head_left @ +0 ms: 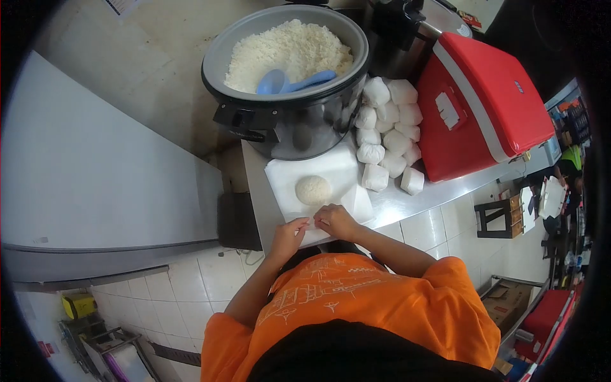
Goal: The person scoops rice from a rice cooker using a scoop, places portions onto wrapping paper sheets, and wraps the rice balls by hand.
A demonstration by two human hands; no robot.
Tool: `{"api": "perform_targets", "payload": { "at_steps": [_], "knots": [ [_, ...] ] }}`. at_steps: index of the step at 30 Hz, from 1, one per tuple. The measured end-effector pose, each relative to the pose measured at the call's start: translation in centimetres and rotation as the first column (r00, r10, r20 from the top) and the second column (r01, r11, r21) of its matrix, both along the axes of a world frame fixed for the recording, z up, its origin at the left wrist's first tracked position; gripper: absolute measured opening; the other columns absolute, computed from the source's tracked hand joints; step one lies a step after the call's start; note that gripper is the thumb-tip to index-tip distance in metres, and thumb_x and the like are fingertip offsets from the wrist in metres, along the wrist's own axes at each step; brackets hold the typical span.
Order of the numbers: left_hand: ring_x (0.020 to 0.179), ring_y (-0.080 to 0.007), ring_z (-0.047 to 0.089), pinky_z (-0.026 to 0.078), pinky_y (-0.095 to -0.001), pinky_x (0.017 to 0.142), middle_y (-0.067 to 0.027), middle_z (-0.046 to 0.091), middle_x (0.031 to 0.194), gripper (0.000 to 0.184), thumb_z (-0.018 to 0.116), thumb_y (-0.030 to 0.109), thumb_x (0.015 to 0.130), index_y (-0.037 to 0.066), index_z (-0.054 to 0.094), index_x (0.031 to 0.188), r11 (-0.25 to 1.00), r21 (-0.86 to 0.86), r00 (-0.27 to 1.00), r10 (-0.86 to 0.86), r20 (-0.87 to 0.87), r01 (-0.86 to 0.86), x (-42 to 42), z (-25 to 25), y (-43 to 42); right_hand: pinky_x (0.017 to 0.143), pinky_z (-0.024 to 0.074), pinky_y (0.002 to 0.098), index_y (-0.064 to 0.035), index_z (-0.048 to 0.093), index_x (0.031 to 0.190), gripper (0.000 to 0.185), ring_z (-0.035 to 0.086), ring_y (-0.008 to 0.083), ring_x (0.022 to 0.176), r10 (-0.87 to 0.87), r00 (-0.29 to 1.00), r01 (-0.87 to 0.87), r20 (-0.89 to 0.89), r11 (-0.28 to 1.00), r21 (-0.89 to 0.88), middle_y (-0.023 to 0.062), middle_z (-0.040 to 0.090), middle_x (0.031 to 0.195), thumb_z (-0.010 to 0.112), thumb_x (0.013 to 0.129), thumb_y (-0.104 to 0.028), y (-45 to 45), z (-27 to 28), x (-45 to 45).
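A rounded mound of cooked rice lies on a stack of white paper sheets at the front of the metal table. Both hands are at the near edge of the paper, just below the rice. My left hand has its fingertips pinched together at the paper's edge. Beside it, my right hand is curled with its fingertips pressed at the same edge. The fingertips look closed on the paper, though they partly hide it. Behind the paper stands a large rice cooker full of white rice, with a blue scoop resting in it.
Several white paper-wrapped packets are piled right of the paper, against a red cooler box. A steel pot with a black handle stands behind them. A large pale appliance is on the left. The metal table's front edge is close to my body.
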State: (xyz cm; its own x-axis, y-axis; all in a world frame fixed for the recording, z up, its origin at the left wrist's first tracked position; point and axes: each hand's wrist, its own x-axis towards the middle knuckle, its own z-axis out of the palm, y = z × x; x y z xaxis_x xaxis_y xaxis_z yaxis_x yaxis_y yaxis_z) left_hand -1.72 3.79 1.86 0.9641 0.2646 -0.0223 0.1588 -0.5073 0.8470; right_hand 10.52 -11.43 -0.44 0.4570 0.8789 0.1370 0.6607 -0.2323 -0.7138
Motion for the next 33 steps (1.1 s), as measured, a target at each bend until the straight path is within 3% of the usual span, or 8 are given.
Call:
{"api": "perform_targets", "payload": {
  "at_steps": [8, 18, 21, 23, 26, 28, 30, 33],
  "knots": [
    [0.078, -0.0313, 0.065, 0.05, -0.0353, 0.069, -0.0195, 0.064, 0.083, 0.022, 0.06, 0.015, 0.082, 0.002, 0.063, 0.099, 1.0, 0.01, 0.993, 0.002, -0.117, -0.001, 0.1, 0.1, 0.1, 0.07, 0.048, 0.0399, -0.0102, 0.064, 0.079, 0.012, 0.061, 0.0313, 0.074, -0.086, 0.932, 0.019, -0.352, 0.982, -0.189, 0.0128, 0.064, 0.077, 0.056, 0.078, -0.019, 0.3, -0.9, 0.2],
    [0.084, -0.0343, 0.061, 0.048, -0.0416, 0.075, -0.0187, 0.064, 0.088, 0.019, 0.059, 0.015, 0.079, 0.004, 0.062, 0.095, 0.975, 0.157, 0.972, -0.128, -0.197, 0.16, 0.7, -0.9, 0.6, 0.066, 0.0484, 0.0391, -0.0032, 0.058, 0.087, 0.016, 0.061, 0.0323, 0.07, -0.067, 0.992, 0.05, -0.103, 0.985, -0.165, 0.0144, 0.062, 0.072, 0.06, 0.077, -0.015, 0.6, -1.4, 0.0],
    [0.087, -0.0345, 0.06, 0.046, -0.0432, 0.079, -0.0171, 0.064, 0.092, 0.017, 0.057, 0.016, 0.081, 0.004, 0.062, 0.092, 0.895, 0.367, 0.947, -0.154, -0.281, 0.255, 1.1, -0.2, 0.7, 0.072, 0.0471, 0.0413, -0.0042, 0.054, 0.094, 0.022, 0.061, 0.032, 0.074, -0.071, 0.997, 0.069, -0.026, 0.996, -0.056, 0.0124, 0.062, 0.074, 0.062, 0.076, -0.013, -0.4, 0.5, -0.9],
    [0.087, -0.0346, 0.06, 0.045, -0.0435, 0.079, -0.0151, 0.064, 0.091, 0.018, 0.054, 0.018, 0.084, 0.004, 0.062, 0.092, 0.928, 0.368, 0.981, -0.116, 0.159, 0.05, -0.4, -1.0, 0.6, 0.075, 0.0463, 0.0424, -0.0051, 0.052, 0.098, 0.025, 0.061, 0.0315, 0.077, -0.041, 0.997, 0.039, 0.069, 0.999, 0.024, 0.0112, 0.062, 0.076, 0.062, 0.076, -0.013, -1.8, 0.7, -0.5],
    [0.083, -0.0346, 0.06, 0.046, -0.0417, 0.076, -0.0156, 0.063, 0.09, 0.019, 0.052, 0.019, 0.086, 0.004, 0.062, 0.091, 0.96, 0.247, 0.99, -0.138, 0.02, 0.128, -2.8, -0.8, 0.6, 0.081, 0.0443, 0.043, -0.0061, 0.057, 0.091, 0.016, 0.061, 0.0301, 0.08, 0.011, 0.951, 0.017, 0.309, 0.996, -0.09, 0.0096, 0.062, 0.076, 0.061, 0.077, -0.013, -4.5, 0.1, 1.3],
    [0.082, -0.0348, 0.059, 0.046, -0.0415, 0.073, -0.0163, 0.063, 0.087, 0.02, 0.051, 0.02, 0.087, 0.003, 0.061, 0.091, 0.971, 0.168, 0.985, -0.163, -0.058, 0.171, -4.1, 1.0, 0.7, 0.077, 0.0466, 0.0403, -0.0045, 0.06, 0.087, 0.013, 0.061, 0.0296, 0.077, 0.098, 0.965, 0.009, 0.243, 0.914, -0.406, 0.0099, 0.062, 0.074, 0.061, 0.078, -0.014, -5.8, 0.0, 2.7],
    [0.08, -0.035, 0.059, 0.046, -0.0412, 0.071, -0.0171, 0.062, 0.085, 0.02, 0.051, 0.02, 0.088, 0.003, 0.06, 0.09, 0.974, 0.082, 0.971, -0.197, -0.138, 0.21, -4.9, 1.4, 1.0, 0.074, 0.0477, 0.0382, -0.0043, 0.062, 0.084, 0.012, 0.062, 0.0295, 0.076, 0.02, 0.998, 0.004, 0.067, 0.938, -0.347, 0.0104, 0.062, 0.073, 0.061, 0.078, -0.015, -6.8, 0.8, 3.9],
    [0.081, -0.0353, 0.061, 0.048, -0.0373, 0.071, -0.0185, 0.063, 0.087, 0.024, 0.05, 0.022, 0.089, 0.001, 0.061, 0.095, 0.997, -0.072, 0.971, 0.022, -0.239, -0.04, -5.1, 0.3, 1.4, 0.067, 0.049, 0.0345, -0.0039, 0.063, 0.083, 0.014, 0.062, 0.0297, 0.071, -0.157, 0.937, 0.099, -0.313, 0.976, -0.194, 0.0126, 0.062, 0.071, 0.061, 0.08, -0.018, -6.3, 0.6, 4.9]
  ]
}}
